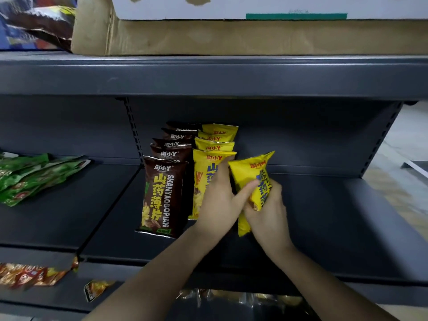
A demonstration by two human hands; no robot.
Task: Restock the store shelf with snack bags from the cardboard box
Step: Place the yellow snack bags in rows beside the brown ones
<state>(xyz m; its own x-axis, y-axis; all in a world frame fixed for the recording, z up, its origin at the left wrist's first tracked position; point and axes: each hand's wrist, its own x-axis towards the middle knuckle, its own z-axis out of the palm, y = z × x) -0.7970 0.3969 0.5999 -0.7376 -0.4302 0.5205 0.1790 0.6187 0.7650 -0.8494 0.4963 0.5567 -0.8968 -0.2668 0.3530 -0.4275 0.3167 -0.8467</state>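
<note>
On the dark grey shelf (324,216) stand a row of brown snack bags (162,193) and, to their right, a row of yellow snack bags (215,144). Both hands hold one more yellow bag (249,169), tilted, just right of the yellow row. My right hand (268,212) grips its lower part from the right. My left hand (220,205) pinches it with the thumb while the fingers reach behind it, against the front bag of the yellow row. A cardboard box (208,38) sits on the shelf above.
Green bags (34,174) lie on the neighbouring shelf at left. Orange and red packets (30,274) sit on the lower shelf at left, with more packets (231,295) below the hands. A white box (254,5) rests on the cardboard one. The shelf's right half is bare.
</note>
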